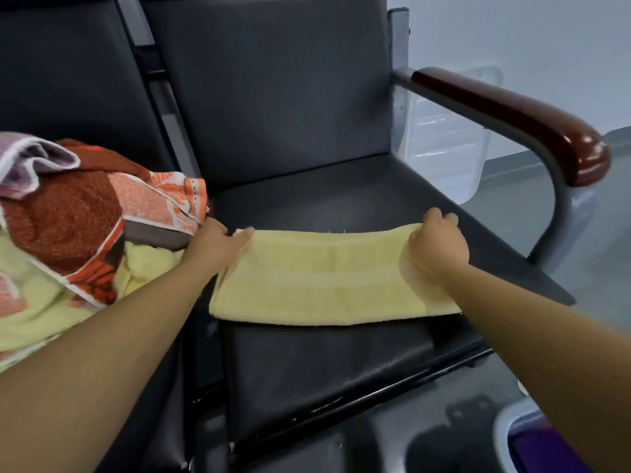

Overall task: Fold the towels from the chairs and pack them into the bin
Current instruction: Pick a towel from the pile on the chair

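Pale yellow towel (327, 278), black chair seat (341, 199), orange-and-white patterned towel (150, 203), reddish-brown armrest (512, 121)

Pale wall (512, 29) at rear; grey floor (607, 233) at right. Clear plastic container (444, 138) stands near the wall, partly hidden.

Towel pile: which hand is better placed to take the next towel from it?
Likely left. The left hand grips the yellow towel right beside the pile; the right hand grips its other end, farther away.
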The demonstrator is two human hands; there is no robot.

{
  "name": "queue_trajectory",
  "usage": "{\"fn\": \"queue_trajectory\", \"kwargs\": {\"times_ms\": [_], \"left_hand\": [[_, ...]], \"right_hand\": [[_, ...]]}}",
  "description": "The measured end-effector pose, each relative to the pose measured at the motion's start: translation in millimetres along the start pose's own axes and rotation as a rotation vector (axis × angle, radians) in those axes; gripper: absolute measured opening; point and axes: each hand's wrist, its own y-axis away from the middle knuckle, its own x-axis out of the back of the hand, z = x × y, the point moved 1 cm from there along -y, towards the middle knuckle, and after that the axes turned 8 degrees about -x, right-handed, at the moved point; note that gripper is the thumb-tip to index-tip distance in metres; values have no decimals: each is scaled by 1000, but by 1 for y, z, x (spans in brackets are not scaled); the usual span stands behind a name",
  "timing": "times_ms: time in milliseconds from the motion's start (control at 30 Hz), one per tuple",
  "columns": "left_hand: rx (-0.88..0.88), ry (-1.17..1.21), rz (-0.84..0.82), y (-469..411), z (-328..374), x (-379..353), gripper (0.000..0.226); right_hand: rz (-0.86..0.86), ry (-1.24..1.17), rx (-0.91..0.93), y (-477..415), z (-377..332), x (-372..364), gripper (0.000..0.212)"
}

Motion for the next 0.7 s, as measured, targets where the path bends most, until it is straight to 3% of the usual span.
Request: {"fn": "queue_trajectory", "kwargs": {"times_ms": [167,267,467,633,700], "left_hand": [[51,-216,-254,30,16,7,63],[38,-229,-346,45,14,12,57],[46,192,-401,67,4,33,30],[35,279,-312,86,23,71,66],[15,312,-286,96,32,83,60]], "right_hand": [[79,326,362,32,-7,14,33],[-135,392,524,62,-4,15,48],[-428,475,488,104,6,-4,60],[-578,407,518,140,-30,1,63],[-612,354,542,163,-43,0,62]]}}
